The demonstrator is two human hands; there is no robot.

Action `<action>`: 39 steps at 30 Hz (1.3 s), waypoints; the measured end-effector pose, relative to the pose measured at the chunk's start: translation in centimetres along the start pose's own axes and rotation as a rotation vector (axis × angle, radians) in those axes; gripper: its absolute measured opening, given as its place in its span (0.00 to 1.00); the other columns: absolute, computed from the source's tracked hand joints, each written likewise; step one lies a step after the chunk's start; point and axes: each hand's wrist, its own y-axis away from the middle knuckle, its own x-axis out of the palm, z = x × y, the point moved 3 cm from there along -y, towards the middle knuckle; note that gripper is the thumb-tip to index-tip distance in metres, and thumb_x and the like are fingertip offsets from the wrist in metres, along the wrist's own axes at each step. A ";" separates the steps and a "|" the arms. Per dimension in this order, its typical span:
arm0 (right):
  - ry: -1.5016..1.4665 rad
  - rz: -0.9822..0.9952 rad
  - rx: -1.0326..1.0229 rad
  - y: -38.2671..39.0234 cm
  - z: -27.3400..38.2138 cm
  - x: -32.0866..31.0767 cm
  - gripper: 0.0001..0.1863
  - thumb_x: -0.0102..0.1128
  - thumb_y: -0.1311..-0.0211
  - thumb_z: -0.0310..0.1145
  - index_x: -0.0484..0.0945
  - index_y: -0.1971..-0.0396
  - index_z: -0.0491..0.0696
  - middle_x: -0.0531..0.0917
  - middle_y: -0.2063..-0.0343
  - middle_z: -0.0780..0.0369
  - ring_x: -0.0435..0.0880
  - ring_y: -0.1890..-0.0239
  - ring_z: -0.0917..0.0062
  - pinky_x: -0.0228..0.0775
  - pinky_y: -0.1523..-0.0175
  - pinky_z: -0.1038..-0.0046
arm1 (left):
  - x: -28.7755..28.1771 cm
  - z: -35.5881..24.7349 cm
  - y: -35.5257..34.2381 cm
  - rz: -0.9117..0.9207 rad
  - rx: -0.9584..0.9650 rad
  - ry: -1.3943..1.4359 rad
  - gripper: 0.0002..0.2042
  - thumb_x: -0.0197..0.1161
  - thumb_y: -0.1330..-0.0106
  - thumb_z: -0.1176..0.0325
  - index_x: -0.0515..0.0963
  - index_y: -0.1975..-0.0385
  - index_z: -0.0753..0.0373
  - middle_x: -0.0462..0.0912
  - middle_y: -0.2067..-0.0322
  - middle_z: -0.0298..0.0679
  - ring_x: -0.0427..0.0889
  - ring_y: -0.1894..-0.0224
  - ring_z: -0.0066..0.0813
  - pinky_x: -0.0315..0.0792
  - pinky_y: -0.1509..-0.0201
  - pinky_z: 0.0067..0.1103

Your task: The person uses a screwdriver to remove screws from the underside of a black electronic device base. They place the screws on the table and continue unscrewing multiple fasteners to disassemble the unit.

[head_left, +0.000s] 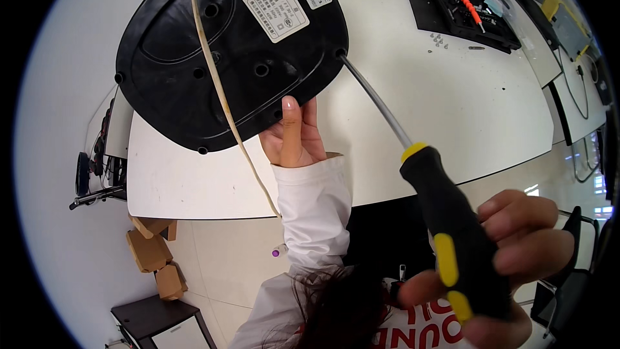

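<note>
Right hand (529, 249) grips screwdriver (427, 173) — shaft up-left, seemingly into base (271, 87) — left hand (294, 137) pinching.

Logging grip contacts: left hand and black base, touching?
Touching. The head view shows it: the left hand has its thumb over the rim of the black base.

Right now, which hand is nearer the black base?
Left. The left hand holds the black base at its lower edge; the right hand is well off to the lower right, gripping the screwdriver handle.
</note>
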 end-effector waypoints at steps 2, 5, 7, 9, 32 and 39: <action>-0.017 -0.034 0.172 1.4 0.9 0.2 0.38 0.72 0.60 0.27 0.64 0.50 0.72 0.66 0.50 0.69 0.62 0.42 0.66 0.64 0.44 0.70 | -0.2 0.0 0.0 0.003 -0.001 0.002 0.23 0.60 0.39 0.69 0.63 0.46 0.71 0.72 0.49 0.48 0.74 0.47 0.37 0.70 0.41 0.28; -0.069 -0.119 0.085 2.4 -0.1 0.5 0.34 0.68 0.56 0.25 0.63 0.51 0.70 0.67 0.50 0.64 0.64 0.43 0.64 0.67 0.45 0.69 | -0.7 -0.3 0.0 0.001 0.010 -0.003 0.22 0.59 0.38 0.69 0.63 0.47 0.71 0.72 0.49 0.48 0.73 0.47 0.37 0.70 0.41 0.28; 0.021 -0.213 0.042 1.5 -0.5 1.0 0.33 0.65 0.54 0.23 0.62 0.51 0.69 0.67 0.50 0.60 0.65 0.43 0.63 0.70 0.47 0.68 | 0.2 0.3 0.0 0.015 -0.021 0.031 0.22 0.59 0.38 0.69 0.64 0.47 0.71 0.72 0.49 0.48 0.73 0.47 0.37 0.70 0.41 0.28; 0.019 -0.169 0.027 0.6 -1.1 1.2 0.35 0.68 0.56 0.24 0.62 0.51 0.69 0.66 0.51 0.58 0.67 0.45 0.62 0.72 0.51 0.69 | 0.2 0.0 0.0 0.007 -0.013 0.025 0.22 0.59 0.38 0.69 0.63 0.47 0.71 0.72 0.49 0.48 0.73 0.47 0.37 0.69 0.40 0.28; -0.008 -0.153 -0.040 2.8 -0.5 0.8 0.32 0.68 0.53 0.27 0.61 0.49 0.62 0.71 0.55 0.67 0.71 0.49 0.67 0.73 0.50 0.73 | -0.4 0.0 0.0 0.009 0.004 0.037 0.23 0.61 0.40 0.70 0.63 0.47 0.72 0.73 0.50 0.49 0.74 0.47 0.39 0.71 0.41 0.28; -0.047 -0.165 -0.017 3.1 0.3 -0.8 0.32 0.68 0.52 0.28 0.62 0.49 0.60 0.69 0.55 0.69 0.69 0.47 0.69 0.68 0.44 0.70 | -0.6 0.0 0.6 0.027 -0.018 0.009 0.25 0.61 0.39 0.68 0.61 0.44 0.68 0.69 0.46 0.45 0.70 0.43 0.36 0.65 0.38 0.29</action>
